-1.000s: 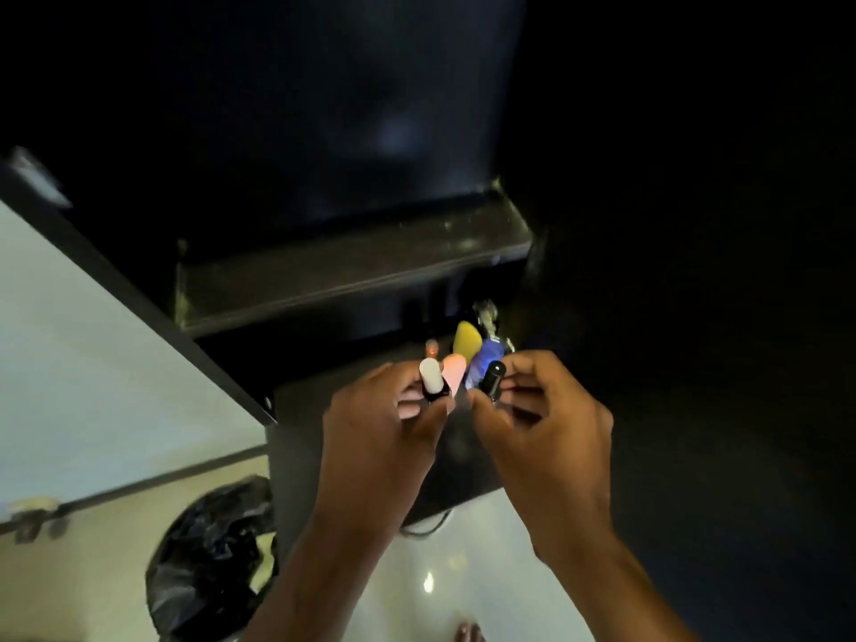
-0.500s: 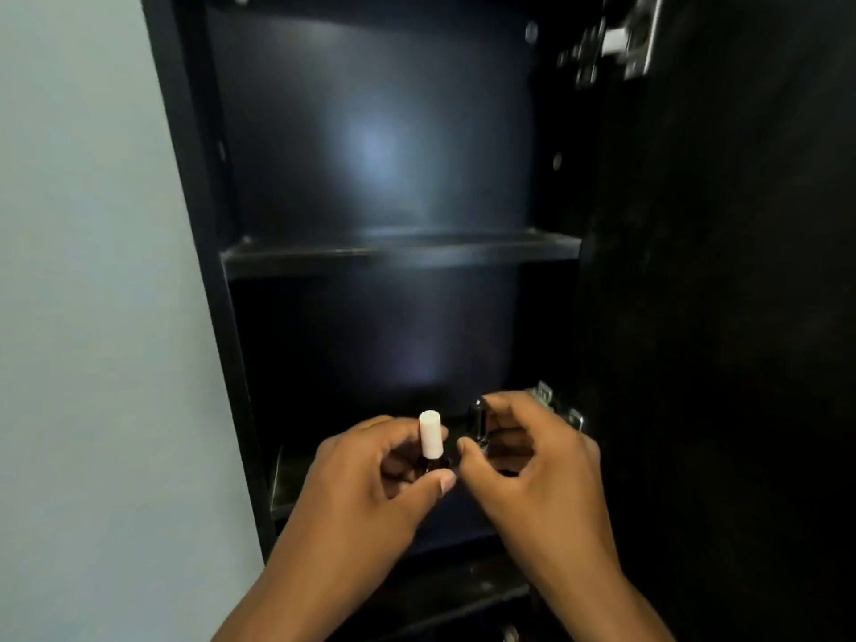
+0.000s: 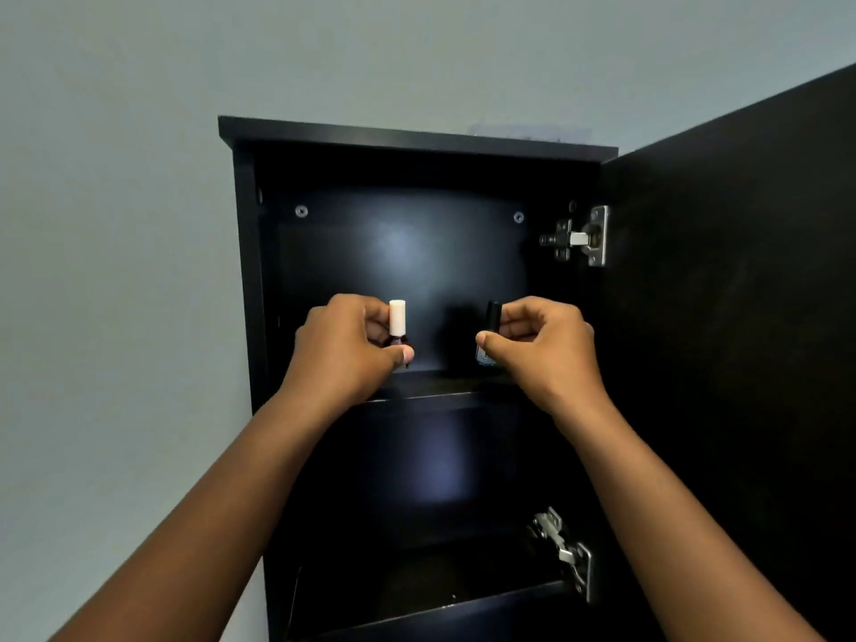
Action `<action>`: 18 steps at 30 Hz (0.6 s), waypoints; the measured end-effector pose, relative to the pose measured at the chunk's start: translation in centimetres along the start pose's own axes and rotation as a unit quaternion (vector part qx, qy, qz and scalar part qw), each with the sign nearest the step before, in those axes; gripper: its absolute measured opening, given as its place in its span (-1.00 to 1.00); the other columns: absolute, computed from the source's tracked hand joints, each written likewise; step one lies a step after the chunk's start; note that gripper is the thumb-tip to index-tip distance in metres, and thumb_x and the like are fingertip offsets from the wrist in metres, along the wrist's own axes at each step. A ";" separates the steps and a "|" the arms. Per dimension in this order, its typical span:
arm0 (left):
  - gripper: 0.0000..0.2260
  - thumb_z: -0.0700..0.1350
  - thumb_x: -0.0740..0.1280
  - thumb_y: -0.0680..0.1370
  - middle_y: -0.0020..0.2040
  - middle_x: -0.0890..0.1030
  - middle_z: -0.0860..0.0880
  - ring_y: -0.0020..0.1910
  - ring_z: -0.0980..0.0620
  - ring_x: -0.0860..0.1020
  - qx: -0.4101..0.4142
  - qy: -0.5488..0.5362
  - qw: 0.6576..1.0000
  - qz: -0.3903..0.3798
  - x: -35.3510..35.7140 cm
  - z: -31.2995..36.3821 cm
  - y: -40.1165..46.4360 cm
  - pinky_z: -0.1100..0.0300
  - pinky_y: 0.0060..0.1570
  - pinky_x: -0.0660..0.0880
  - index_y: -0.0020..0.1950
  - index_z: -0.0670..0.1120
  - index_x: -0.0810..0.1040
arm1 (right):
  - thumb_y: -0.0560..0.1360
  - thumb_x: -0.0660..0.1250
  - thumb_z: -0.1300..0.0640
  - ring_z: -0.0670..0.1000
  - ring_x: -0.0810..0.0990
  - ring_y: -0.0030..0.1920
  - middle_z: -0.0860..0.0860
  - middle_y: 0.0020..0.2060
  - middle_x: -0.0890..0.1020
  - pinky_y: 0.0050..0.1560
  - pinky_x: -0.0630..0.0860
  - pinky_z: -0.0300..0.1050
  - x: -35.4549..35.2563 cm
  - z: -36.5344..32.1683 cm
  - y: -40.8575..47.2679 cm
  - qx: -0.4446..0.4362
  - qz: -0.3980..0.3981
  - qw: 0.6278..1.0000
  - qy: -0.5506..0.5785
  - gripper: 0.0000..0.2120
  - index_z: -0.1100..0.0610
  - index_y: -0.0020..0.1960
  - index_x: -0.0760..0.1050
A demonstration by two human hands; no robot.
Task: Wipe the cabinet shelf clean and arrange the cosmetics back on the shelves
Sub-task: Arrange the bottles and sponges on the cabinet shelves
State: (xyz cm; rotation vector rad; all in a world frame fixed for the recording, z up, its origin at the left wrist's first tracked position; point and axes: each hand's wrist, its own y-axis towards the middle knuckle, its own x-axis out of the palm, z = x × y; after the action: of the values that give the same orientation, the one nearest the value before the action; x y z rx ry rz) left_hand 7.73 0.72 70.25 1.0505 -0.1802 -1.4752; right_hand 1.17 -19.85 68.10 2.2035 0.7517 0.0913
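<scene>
A black wall cabinet [image 3: 417, 141] stands open before me. My left hand [image 3: 347, 349] pinches a small dark bottle with a white cap [image 3: 397, 317], held upright in the top compartment. My right hand [image 3: 537, 345] pinches a small bottle with a black cap [image 3: 492, 317] and a bluish body, also upright, to the right of the first. Both bottles sit at or just above the top shelf [image 3: 444, 386]; whether they touch it I cannot tell.
The cabinet door [image 3: 741, 317] hangs open on the right, with metal hinges [image 3: 588, 236] at the top and lower down [image 3: 567, 553]. A lower shelf [image 3: 417, 609] shows at the bottom. Pale wall lies to the left and above.
My view and both hands rose from the bottom shelf to the top compartment. The hands, close together before, have spread apart, each still holding its bottle.
</scene>
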 end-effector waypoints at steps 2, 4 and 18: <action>-0.76 -0.05 0.65 0.35 -0.21 0.70 0.11 -0.11 0.10 0.68 -0.027 0.017 0.999 -0.020 1.0 -1.1 1.6 0.16 0.00 0.56 -0.03 0.04 0.71 | 0.32 0.64 0.09 -0.11 0.70 -0.24 -0.08 -0.32 0.71 -0.04 0.69 -0.02 1.2 0.6 1.6 0.021 -0.015 1.000 -0.016 -0.82 0.01 -0.15 0.67; -0.77 -0.04 0.65 0.34 -0.21 0.71 0.10 -0.11 0.09 0.68 -0.044 0.028 0.998 -0.032 1.8 -2.0 2.6 0.17 -0.03 0.55 -0.07 0.04 0.70 | 0.32 0.64 0.09 -0.08 0.71 -0.22 -0.08 -0.31 0.71 -0.05 0.68 -0.06 2.3 1.3 2.6 0.034 -0.029 0.998 -0.034 -0.82 0.02 -0.16 0.67; -0.73 -0.05 0.63 0.35 -0.10 0.73 0.05 -0.02 0.02 0.68 -0.097 0.072 0.991 -0.049 5.1 -4.2 5.3 0.13 0.03 0.60 0.01 0.02 0.70 | 0.35 0.64 0.13 -0.20 0.60 -0.32 -0.11 -0.30 0.63 -0.21 0.56 -0.29 4.7 3.1 3.8 0.048 -0.077 0.994 -0.061 -0.73 0.03 -0.02 0.64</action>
State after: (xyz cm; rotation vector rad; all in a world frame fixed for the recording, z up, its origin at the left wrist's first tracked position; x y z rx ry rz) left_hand 15.25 -2.94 68.85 1.0147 0.1170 -1.4664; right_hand 7.80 -21.30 67.83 2.2102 0.8688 -0.1587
